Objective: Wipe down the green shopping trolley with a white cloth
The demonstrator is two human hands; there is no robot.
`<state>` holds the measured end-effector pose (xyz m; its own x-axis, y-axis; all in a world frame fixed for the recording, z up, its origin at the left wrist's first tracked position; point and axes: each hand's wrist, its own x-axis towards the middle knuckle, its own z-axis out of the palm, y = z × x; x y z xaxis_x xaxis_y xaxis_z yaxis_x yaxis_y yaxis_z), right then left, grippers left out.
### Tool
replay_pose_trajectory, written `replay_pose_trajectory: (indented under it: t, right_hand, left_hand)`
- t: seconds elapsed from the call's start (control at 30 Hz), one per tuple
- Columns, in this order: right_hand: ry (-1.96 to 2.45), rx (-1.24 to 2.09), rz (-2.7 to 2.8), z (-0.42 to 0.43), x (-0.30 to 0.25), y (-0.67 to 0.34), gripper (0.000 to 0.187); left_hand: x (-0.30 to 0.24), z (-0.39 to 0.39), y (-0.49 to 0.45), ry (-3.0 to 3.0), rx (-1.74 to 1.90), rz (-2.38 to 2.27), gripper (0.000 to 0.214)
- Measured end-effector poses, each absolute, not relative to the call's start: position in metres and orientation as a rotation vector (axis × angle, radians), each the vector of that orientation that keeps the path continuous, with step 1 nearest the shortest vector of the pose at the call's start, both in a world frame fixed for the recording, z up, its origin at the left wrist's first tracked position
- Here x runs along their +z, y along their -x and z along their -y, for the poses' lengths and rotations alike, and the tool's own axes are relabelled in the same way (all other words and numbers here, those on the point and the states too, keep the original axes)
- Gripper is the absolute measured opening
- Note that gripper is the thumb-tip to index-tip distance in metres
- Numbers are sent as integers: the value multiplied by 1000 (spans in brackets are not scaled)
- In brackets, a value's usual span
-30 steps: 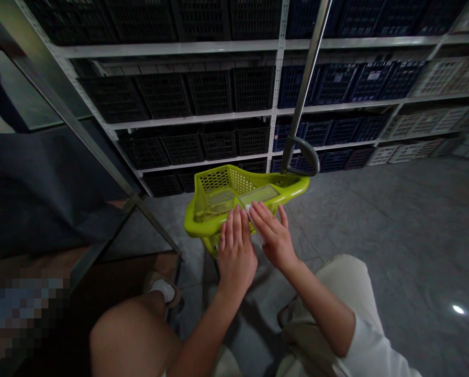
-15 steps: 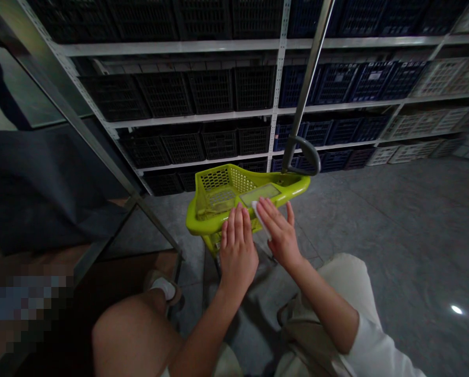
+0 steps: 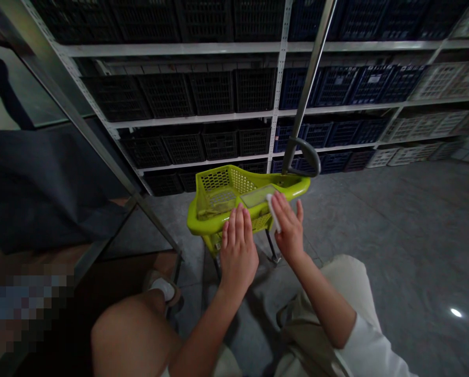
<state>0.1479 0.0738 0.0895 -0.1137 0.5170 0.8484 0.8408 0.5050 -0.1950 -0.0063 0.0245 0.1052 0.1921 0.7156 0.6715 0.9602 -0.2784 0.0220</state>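
Note:
A lime-green plastic shopping basket (image 3: 222,201) on a wheeled stand sits in front of me, with a clear rectangular panel (image 3: 256,196) set into its top edge. My left hand (image 3: 238,246) lies flat against the basket's near rim, its fingers straight. My right hand (image 3: 288,228) presses a white cloth (image 3: 273,212) against the basket at the right end of the panel. A tall metal pole (image 3: 309,89) with a grey loop handle (image 3: 308,156) rises from the basket's far side.
Metal shelving (image 3: 203,119) holds black, blue and white crates (image 3: 434,81) ahead. A steel upright (image 3: 77,118) slants down on the left, beside dark fabric (image 3: 42,183). Grey floor tiles (image 3: 391,220) spread to the right. My knee (image 3: 130,335) and shoe (image 3: 162,288) show below.
My right hand has moved up and to the right with the white cloth, toward the panel's right end. My left hand stays at the rim.

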Motion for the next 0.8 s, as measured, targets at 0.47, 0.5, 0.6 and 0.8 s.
replay_pose_trajectory:
  t: [0.47,0.5,0.6,0.8]
  right_hand:
    - [1167,-366,1801,-76,102,-156,86]
    - [1251,-361,1693,-81,101,-163,86]
    - [1309,-365,1612,-81,100,-160,86]
    - [960,-430,1996,-60,101,-123,82]
  left_hand:
    - [106,-24,6,2069,-830,1576,70]
    - [106,-24,6,2070,-823,1581,70]
    - [106,-25,4,2066,-829,1579,70]
    - [105,-25,6,2048,-850,1568,69]
